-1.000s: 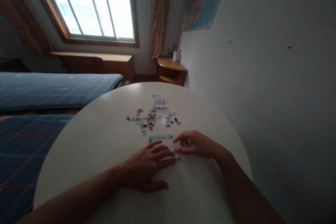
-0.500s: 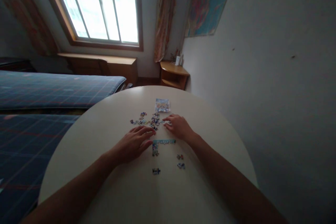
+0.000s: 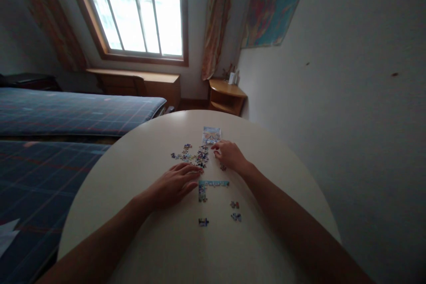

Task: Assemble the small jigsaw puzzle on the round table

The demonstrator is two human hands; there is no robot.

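Observation:
On the round white table lies a scatter of loose puzzle pieces. My left hand rests flat on the table, fingers stretched toward a joined L-shaped strip of pieces. My right hand reaches over the small pile on the right side of the scatter, fingers curled down onto the pieces; what they grip is hidden. A small picture card lies just beyond it. Three separate small pieces lie nearer to me.
A wall runs close along the table's right side. Two beds with blue plaid covers stand to the left. A wooden corner shelf and a window with curtains are behind the table.
My right hand moved from the table's near part out to the far pile of pieces. My left hand slid forward beside the joined strip. The camera view shifted a little.

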